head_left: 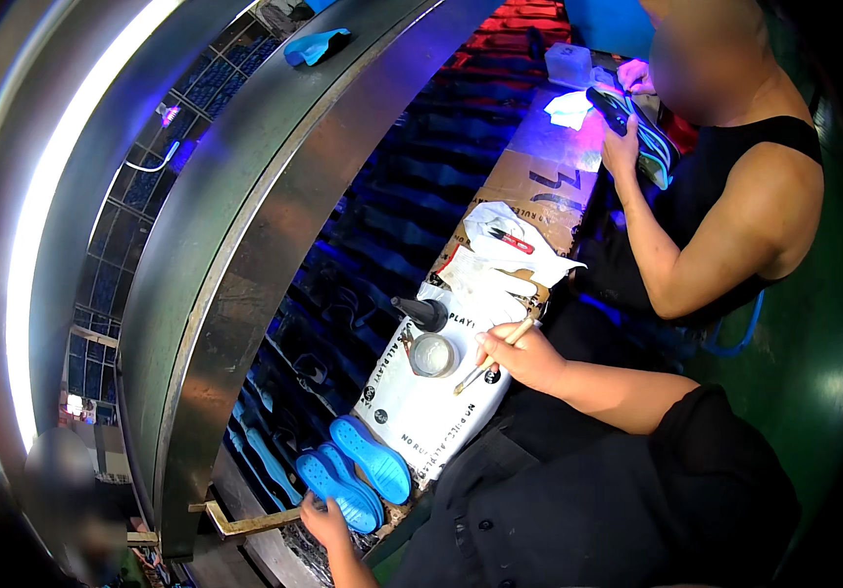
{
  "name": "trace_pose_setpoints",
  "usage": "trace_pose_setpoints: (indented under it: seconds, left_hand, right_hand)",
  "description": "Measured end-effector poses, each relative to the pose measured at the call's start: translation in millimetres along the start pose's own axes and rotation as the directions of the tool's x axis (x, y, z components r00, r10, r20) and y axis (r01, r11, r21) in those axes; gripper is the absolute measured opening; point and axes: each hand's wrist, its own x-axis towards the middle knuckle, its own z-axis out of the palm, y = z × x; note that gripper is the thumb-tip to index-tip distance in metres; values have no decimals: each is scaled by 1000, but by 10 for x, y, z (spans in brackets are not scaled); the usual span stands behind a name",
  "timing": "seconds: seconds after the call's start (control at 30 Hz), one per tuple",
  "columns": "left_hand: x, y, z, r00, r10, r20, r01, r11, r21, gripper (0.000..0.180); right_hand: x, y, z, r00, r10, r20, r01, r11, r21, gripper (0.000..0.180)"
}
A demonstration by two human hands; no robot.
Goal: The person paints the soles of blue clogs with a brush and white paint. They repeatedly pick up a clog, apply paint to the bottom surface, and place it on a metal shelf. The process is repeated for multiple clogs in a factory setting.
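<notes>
My right hand (531, 359) is closed around a light-handled brush (493, 358). The bristle end points down over a white printed sheet (441, 416), just right of a small glass jar (432, 355) with pale contents. Beside the jar, a dark cone-shaped nozzle or bottle (421, 313) leans over. Several blue foam shoe soles (371, 461) lie at the near end of the bench. At their lower left edge is my left hand (326, 524), fingers apart and fingertips close to the nearest sole; whether they touch it is hard to tell.
White cloths (510, 235) with a red-handled tool (515, 241) lie on cardboard (539, 167) farther up the bench. There a co-worker (735, 196) handles a dark shoe part (608, 110) under violet light. A curved metal conveyor edge (235, 265) runs along the left, bearing a blue piece (314, 47).
</notes>
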Motion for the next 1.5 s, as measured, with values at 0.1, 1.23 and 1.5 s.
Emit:
trace_pose_setpoints:
  seconds: [0.1,1.23,1.5]
  left_hand:
    - [-239,-426,115,992,-118,46,109,982,155,63]
    - [-457,1548,-84,956,190,224,174,246,-954,55]
    - [-557,2018,-197,951,308,30,-71,312,-947,52]
  right_hand:
    - [-3,25,92,998,35,48,-34,999,-20,36]
    - [-283,-310,188,995,-95,1,95,993,-66,40]
    - [-409,-559,411,829,-465,310,558,717,-418,30]
